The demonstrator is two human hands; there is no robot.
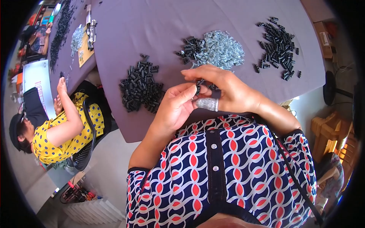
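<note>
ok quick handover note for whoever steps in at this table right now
Left hand: fingers pinch a small black part at the table edge.
Right hand: meets the left over the same part; grey finger cot on its thumb.
Piles on the grey table: black parts left, silver clips centre, more black parts right.
Which pile is finished cannot be told.

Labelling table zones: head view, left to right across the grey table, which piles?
Left black pile → silver pile → right black pile. The small black cluster at the silver pile's left edge overlaps it, so I leave it out.
</note>
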